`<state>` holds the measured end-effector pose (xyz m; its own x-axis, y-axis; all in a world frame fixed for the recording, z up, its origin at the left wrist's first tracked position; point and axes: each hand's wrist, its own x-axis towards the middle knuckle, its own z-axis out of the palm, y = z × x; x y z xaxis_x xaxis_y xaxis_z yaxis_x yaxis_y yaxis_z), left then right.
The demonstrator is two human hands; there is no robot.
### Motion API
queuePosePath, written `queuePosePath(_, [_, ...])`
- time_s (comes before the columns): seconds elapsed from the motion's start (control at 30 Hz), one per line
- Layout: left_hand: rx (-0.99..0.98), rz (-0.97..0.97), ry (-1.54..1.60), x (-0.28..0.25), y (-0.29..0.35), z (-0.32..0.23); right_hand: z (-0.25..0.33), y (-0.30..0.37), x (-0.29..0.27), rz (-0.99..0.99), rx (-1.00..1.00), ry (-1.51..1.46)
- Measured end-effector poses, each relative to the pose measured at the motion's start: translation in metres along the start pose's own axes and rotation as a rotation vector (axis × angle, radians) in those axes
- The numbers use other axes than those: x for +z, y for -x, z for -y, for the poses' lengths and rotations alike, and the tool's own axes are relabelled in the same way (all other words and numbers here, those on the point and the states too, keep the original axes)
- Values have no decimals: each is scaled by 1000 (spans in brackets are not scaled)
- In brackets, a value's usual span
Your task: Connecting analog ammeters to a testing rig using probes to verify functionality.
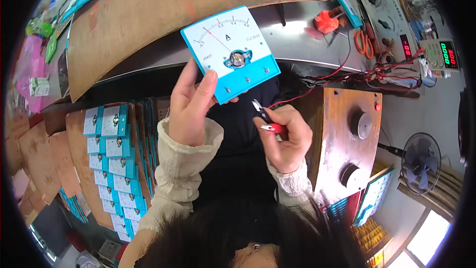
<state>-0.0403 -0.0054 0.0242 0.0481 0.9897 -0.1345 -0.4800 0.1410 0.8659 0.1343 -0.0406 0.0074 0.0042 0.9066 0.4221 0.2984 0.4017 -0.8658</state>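
My left hand (194, 104) grips a blue-framed ammeter panel (230, 49) by its lower left side, tilted with its white dial facing up. A thin red needle crosses the scale, and the round movement sits bare in a cut-out. Three small metal posts line the blue lower strip. Just to the right and below, my right hand (287, 136) is closed around two alligator clips, one black (261, 111) and one red (275, 128). Their metal jaws point left, apart from the meter. A red wire (292, 98) runs from behind the fingers toward the bench.
A brown board (173, 0) lies on the metal bench (297, 34). Orange-handled scissors (363, 44) and tangled leads (382, 77) lie at right, near a power supply (441, 54). Rows of similar meters (119, 149) rest on a board at left. A wooden box with knobs (347, 139) stands at right.
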Motion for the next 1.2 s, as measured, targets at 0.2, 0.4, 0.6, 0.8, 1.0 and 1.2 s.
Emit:
queuePosePath(0.2, [72,66,-90,13,9,18,0,5,5,91,145,92])
queuePosePath(0.4, [-15,89,-8,6,6,22,8,8,-2,80,156,-8])
queuePosePath(0.6, [-66,57,-25,7,5,28,-9,21,-22,-50,371,-216])
queuePosePath(0.8, [-69,55,-63,13,4,32,-12,13,-28,-27,211,66])
queuePosePath(1.0, [-56,81,-56,19,4,34,-9,12,-19,-119,270,110])
queuePosePath(1.2, [-100,96,-75,13,4,46,-8,15,-24,-169,158,259])
